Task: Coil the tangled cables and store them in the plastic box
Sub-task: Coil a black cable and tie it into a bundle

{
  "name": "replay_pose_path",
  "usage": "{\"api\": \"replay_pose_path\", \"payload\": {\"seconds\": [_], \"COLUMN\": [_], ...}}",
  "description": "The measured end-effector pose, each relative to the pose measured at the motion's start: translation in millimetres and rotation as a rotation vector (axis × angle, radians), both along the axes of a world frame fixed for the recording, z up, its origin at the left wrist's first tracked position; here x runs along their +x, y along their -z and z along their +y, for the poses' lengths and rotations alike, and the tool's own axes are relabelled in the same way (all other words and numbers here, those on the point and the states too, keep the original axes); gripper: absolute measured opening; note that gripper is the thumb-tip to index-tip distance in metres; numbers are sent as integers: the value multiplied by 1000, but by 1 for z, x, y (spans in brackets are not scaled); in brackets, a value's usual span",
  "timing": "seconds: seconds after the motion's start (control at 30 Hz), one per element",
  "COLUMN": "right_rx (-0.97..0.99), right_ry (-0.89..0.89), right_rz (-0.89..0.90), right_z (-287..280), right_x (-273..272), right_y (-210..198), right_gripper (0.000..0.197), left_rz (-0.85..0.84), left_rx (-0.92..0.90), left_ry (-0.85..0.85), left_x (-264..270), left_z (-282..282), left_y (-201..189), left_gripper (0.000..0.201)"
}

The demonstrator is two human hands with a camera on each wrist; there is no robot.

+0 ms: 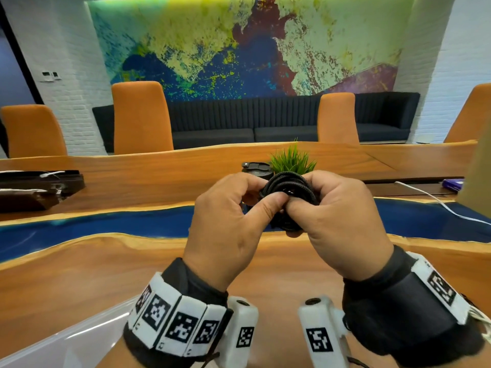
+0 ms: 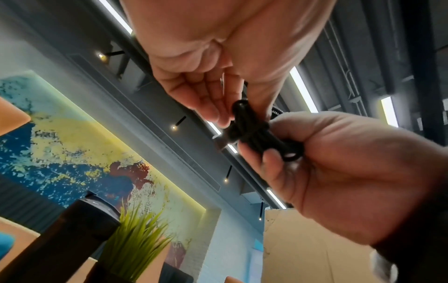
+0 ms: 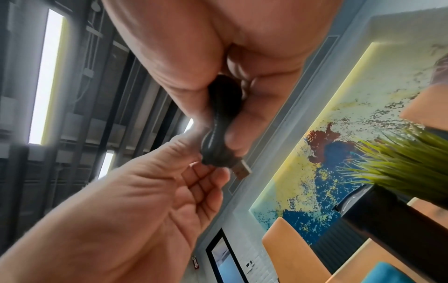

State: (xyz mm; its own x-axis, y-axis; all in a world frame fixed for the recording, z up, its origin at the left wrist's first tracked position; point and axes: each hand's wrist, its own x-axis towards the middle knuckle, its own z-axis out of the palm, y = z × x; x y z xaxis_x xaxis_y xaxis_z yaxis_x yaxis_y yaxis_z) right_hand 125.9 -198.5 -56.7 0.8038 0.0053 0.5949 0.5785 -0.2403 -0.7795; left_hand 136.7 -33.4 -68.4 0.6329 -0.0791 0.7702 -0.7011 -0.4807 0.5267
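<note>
A black cable (image 1: 288,193) is wound into a small tight bundle and held up above the wooden table (image 1: 79,272). My left hand (image 1: 265,201) pinches its left side, thumb pressed on the front. My right hand (image 1: 314,207) grips the right side, fingers curled round the coil. In the left wrist view the bundle (image 2: 254,134) sits between the left hand (image 2: 218,107) and the right hand (image 2: 276,147). In the right wrist view the right hand (image 3: 238,134) wraps the bundle (image 3: 223,107), a USB plug (image 3: 242,169) sticks out below, and the left hand (image 3: 201,172) touches its lower end. The pale plastic box (image 1: 66,338) shows at the lower left corner.
Behind the hands stand a black lidded cup (image 1: 256,168) and a green potted plant (image 1: 292,160). A white cable (image 1: 435,200) trails at the right near a purple object (image 1: 453,184) and a cardboard box (image 1: 478,176). Dark trays (image 1: 39,187) sit at the left.
</note>
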Motion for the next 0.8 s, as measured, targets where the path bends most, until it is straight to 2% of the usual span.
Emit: {"api": "replay_pose_path", "payload": {"seconds": [0.07,0.17,0.27,0.37,0.5,0.63,0.7,0.8], "right_rx": [-50,-97,10,34,140,241,229,72], "right_ry": [45,42,-123,-294,-371,-343,-282,-90], "right_rz": [-34,-65,31,159,223,273,259,112], "right_z": [-1,-5,-12,-23,-22,-13,-12,-15], "right_x": [0,0,0,2,2,5,5,6], "right_y": [0,-3,-7,-10,-12,-9,-8,-6], "right_gripper": [8,5,9,22,23,12,11,12], "left_rz": [99,212,313,431,549,637,680,672], "left_rx": [-6,-52,-196,-326,-533,-726,-794,-727], "left_ry": [90,284,444,510,564,647,639,565], "left_x": [-1,1,5,11,13,10,8,8], "left_z": [0,2,0,-4,-10,-18,-22,-23], "left_y": [-2,-2,4,11,13,13,13,15], "left_gripper": [8,12,23,30,37,25,28,26]}}
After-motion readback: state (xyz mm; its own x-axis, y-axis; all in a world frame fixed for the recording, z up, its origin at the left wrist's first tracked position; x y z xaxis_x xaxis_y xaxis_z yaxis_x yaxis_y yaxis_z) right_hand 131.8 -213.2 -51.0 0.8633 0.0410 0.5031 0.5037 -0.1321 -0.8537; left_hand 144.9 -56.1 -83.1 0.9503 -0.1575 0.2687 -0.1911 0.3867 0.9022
